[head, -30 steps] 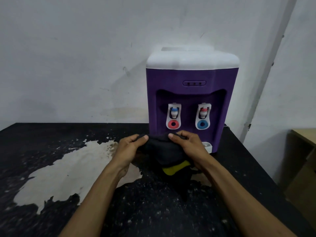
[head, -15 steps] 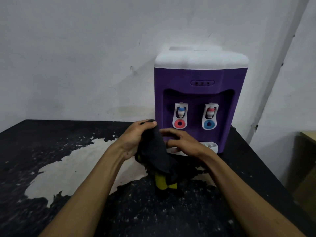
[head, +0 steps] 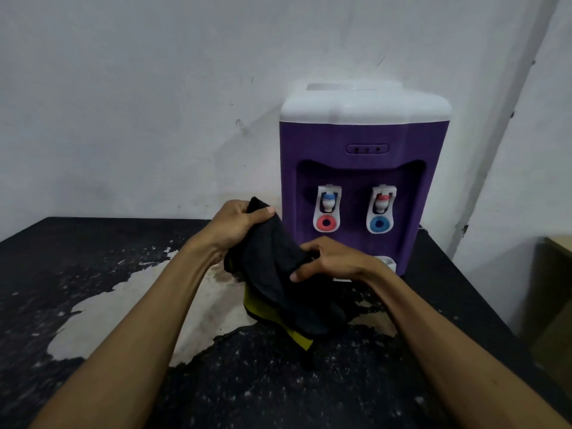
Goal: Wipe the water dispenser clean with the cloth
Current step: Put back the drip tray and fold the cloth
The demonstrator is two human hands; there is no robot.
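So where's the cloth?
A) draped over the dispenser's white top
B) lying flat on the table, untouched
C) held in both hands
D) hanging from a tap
C: the left hand grips the top of the cloth and the right hand pinches its side, in front of the dispenser.

Bare workroom: peeling table [head: 77, 258], scuffed wall [head: 139, 103]

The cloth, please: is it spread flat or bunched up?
Bunched: the cloth droops in folds between the left hand and right hand, both gripping it.
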